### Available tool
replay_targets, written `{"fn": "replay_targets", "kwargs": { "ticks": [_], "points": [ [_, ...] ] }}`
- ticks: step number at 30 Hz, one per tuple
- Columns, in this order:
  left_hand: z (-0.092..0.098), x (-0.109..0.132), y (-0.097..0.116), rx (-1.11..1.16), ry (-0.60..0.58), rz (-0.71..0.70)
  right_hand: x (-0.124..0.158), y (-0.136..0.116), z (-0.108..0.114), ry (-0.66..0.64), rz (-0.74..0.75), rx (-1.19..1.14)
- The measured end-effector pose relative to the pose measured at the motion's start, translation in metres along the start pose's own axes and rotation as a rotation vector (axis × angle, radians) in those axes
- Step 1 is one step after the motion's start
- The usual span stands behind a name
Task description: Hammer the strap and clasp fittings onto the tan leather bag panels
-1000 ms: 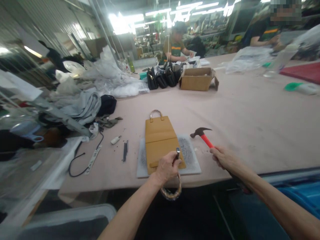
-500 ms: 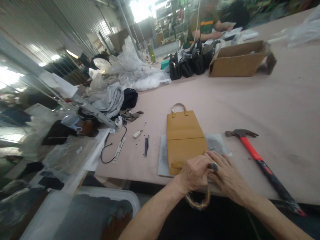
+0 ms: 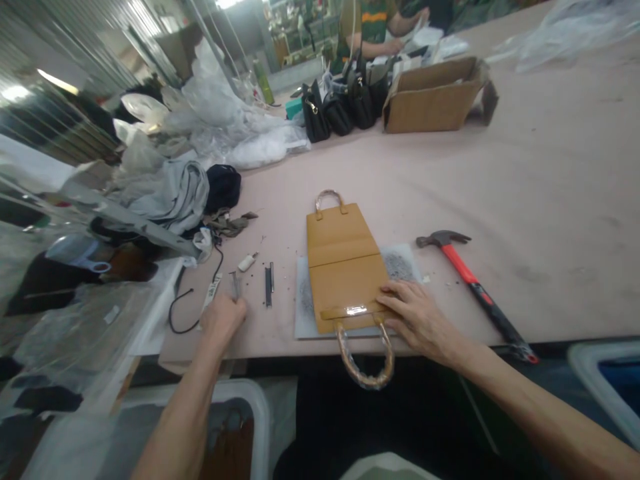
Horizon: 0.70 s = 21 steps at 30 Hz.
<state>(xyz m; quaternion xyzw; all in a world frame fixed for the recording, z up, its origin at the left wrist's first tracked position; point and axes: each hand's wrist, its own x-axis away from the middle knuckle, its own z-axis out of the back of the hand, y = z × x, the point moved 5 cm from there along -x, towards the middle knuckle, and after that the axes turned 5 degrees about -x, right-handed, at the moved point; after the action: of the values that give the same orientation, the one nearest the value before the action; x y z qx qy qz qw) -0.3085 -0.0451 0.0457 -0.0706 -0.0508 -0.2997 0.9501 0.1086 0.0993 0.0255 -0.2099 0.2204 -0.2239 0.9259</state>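
My left hand (image 3: 223,323) is closed at the table's left side, with a small grey metal tool (image 3: 235,284) sticking up from its fingers; its exact kind is unclear. My right hand (image 3: 423,321) rests with fingers spread on the lower right edge of a mustard-yellow handbag (image 3: 345,280). The bag lies flat on a pale speckled slab (image 3: 303,303). One wrapped ring-shaped handle (image 3: 367,380) hangs toward me past the table edge, and the other handle (image 3: 329,193) points away. A shiny strip (image 3: 357,310) shows near the bag's lower edge.
A claw hammer (image 3: 467,277) with a red and black handle lies right of the bag. Left are thin metal pieces (image 3: 269,283), a small white object (image 3: 247,262) and a black cord (image 3: 175,320). Black bags (image 3: 315,113) and a cardboard box (image 3: 430,100) stand behind, near another person (image 3: 373,30).
My hands were together at the bag's lower right. The left has moved away to the left with the small tool; the right has flattened onto the bag. The view has shifted right.
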Motion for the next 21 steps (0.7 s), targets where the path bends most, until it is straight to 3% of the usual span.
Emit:
{"fn": "replay_targets", "kwargs": {
  "ticks": [2,4,6,9,12,16,21],
  "points": [
    [0.002,0.009,0.005,-0.1,0.015,-0.028,-0.004,-0.002,0.002,-0.002,-0.002,0.003],
    [0.01,0.029,0.028,-0.102,0.111,-0.163,-0.009,-0.003,0.003,-0.014,-0.006,0.053],
    [0.018,0.06,0.064,0.024,0.198,-0.407,-0.014,-0.004,0.002,-0.068,0.018,0.125],
    [0.019,0.114,0.122,0.211,0.193,-0.843,-0.02,-0.011,0.001,-0.188,0.1,0.215],
    [0.008,0.151,0.161,0.103,0.178,-1.113,-0.024,-0.022,0.001,-0.273,0.188,0.322],
    [-0.005,0.159,0.177,-0.115,0.237,-1.248,-0.024,-0.033,-0.004,-0.317,0.263,0.442],
    [-0.009,0.148,0.165,-0.089,0.238,-1.376,-0.023,-0.027,-0.003,-0.248,0.199,0.296]
  ]
}}
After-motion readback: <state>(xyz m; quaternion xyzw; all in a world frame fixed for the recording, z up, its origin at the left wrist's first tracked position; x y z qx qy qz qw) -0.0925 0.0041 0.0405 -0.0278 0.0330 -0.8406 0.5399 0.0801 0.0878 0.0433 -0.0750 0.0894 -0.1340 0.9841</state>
